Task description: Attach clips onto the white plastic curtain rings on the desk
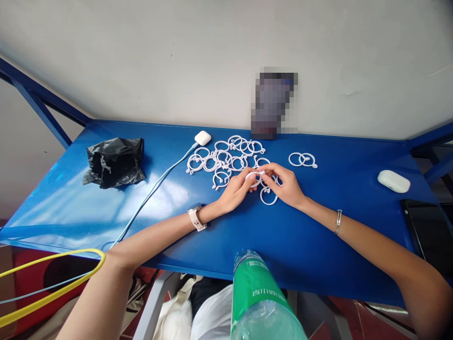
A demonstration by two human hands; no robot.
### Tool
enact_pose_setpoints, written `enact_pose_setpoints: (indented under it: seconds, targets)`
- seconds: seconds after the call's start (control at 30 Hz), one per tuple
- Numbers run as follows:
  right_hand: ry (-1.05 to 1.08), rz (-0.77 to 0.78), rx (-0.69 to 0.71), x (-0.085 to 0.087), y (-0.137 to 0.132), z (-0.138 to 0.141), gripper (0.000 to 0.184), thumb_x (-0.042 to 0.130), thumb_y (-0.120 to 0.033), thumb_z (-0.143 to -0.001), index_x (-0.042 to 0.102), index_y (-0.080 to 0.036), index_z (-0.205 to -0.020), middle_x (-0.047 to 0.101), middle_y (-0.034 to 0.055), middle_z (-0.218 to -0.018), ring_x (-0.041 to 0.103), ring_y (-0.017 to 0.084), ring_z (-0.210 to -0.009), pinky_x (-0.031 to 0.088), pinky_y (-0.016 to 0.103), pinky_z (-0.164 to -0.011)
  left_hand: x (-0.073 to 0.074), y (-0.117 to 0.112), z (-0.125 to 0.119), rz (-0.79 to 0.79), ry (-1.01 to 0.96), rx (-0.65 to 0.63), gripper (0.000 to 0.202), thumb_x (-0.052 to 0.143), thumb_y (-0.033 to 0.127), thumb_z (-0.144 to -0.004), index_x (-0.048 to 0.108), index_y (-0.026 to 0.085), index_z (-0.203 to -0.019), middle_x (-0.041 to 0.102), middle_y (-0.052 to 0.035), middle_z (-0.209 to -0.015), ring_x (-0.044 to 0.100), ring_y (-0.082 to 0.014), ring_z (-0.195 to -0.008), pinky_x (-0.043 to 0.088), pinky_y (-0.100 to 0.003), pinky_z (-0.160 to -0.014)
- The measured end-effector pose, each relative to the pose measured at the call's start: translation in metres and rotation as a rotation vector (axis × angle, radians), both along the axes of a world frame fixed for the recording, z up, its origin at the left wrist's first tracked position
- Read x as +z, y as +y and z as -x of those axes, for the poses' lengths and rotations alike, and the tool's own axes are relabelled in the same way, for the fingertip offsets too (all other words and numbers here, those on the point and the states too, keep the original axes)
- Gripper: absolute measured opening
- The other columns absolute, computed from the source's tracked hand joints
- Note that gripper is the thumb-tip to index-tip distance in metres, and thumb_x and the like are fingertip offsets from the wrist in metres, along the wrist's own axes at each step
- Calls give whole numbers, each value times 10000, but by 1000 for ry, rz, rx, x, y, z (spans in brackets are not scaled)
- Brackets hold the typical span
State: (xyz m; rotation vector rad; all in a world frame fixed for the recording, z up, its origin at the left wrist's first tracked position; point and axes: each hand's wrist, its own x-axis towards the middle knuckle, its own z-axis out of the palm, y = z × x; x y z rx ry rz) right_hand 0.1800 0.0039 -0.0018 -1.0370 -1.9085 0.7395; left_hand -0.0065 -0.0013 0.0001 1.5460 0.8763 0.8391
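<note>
From where I stand, the person's left hand point(233, 191) and right hand point(285, 186) meet over the blue counter point(212, 241), the fingers of both closed on one white ring point(253, 175). The left seems to steady the curve while the right pinches near the small eyelet — a sensible grip for something so thin, since one hand braces what the other works on. Exactly how the fingertips sit is hard to make out, as they partly cover it.

The heap of rings point(222, 163) spreads just beyond and to the left of the hands, probably to stay within easy reach. Two overlapping rings point(303, 159) lie well apart to the right, perhaps so they don't mix with the rest.

As for containers, a crumpled black bag point(123, 163) sits at the left, its mouth dark; I can't tell what is inside. The white earbud case point(394, 181) at the right is closed — its contents hidden. A green-labelled bottle point(258, 293) stands at the near edge, its fill unclear.
</note>
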Motion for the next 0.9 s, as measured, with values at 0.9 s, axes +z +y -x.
enact_pose_setpoints:
  seconds: [0.9]
  targets:
    - [148,148,3,4,1,1,174,552,-373,-938,604,-219,-1000,567,-27,-679,586,119,-607,484,246,-594,-1,1,-1,-85,63,-25,328,489,346,-929,420,166,-1193,553,8,-773,543,-131,-685,441,-249,-642]
